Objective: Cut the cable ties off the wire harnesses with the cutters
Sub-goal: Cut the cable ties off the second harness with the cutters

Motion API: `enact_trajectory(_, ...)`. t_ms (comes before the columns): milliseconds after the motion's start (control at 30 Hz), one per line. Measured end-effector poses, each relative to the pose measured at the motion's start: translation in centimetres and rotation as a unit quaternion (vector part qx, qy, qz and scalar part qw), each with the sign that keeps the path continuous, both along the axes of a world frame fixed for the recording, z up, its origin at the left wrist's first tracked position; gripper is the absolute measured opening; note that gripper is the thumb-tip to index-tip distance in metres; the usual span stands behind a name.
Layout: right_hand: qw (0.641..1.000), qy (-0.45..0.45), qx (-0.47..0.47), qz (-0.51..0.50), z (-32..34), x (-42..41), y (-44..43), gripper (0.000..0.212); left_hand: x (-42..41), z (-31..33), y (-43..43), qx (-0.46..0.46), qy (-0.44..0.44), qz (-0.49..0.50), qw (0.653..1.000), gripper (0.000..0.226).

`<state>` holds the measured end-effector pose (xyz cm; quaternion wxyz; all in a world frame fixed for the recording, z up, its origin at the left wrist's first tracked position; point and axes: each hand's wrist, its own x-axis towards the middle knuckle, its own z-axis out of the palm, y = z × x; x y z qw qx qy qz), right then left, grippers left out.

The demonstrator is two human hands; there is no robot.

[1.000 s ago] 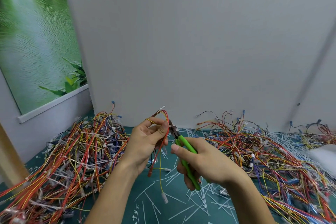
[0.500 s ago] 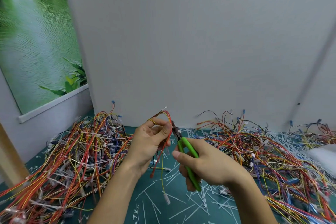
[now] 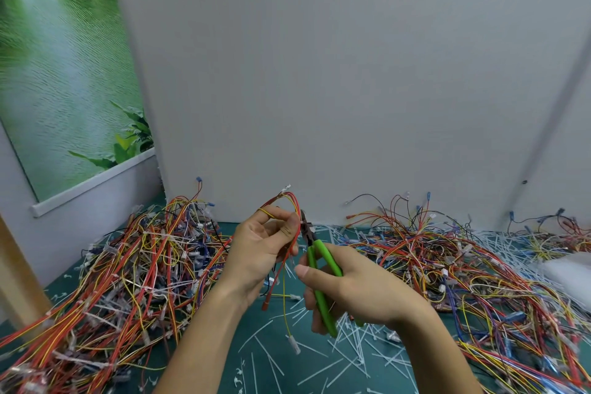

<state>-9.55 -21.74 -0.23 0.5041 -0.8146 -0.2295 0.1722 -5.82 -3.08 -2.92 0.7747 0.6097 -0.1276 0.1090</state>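
My left hand [image 3: 260, 248] pinches a small wire harness [image 3: 289, 235] of red and yellow wires between thumb and fingers, raised above the table. Its loose ends hang down below the hand. My right hand [image 3: 358, 293] grips the green-handled cutters [image 3: 319, 275], whose dark jaws point up and touch the harness right beside my left thumb. I cannot tell whether a cable tie sits between the jaws.
A big heap of tied harnesses [image 3: 128, 272] fills the left of the green mat [image 3: 278, 358]. Another tangle of wires [image 3: 447, 265] lies on the right. Cut white cable ties [image 3: 361, 355] litter the mat in front. A grey wall [image 3: 351, 89] stands close behind.
Both hands have shifted slightly to the right and a little up together. The cutter jaws stay against the harness by my left thumb.
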Motion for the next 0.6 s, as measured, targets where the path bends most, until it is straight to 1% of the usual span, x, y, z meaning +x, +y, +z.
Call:
enact_trajectory(67,1.000,0.004,0.002,0.002,-0.16,-0.08,0.44,0.033,-0.02,-0.06,0.01,0.002,0.002,0.003,1.000,0.010)
enact_trajectory(167,1.000,-0.009,-0.005,-0.013,-0.30,-0.05,0.46,0.026,0.06,-0.16,-0.03,0.001,0.005,0.007,1.000,0.009)
enact_trajectory(300,1.000,-0.010,-0.007,-0.028,-0.20,0.09,-0.17,0.021,0.14,-0.21,-0.18,-0.001,0.004,0.001,1.000,0.014)
enact_trajectory(500,0.999,0.031,-0.014,0.005,0.03,0.04,0.12,0.036,0.45,-0.72,-0.33,0.018,0.008,0.016,1.000,0.016)
enact_trajectory(600,0.999,0.024,-0.029,-0.009,-0.22,0.20,0.07,0.031,0.67,-0.96,-0.40,0.029,0.002,0.033,0.999,0.009)
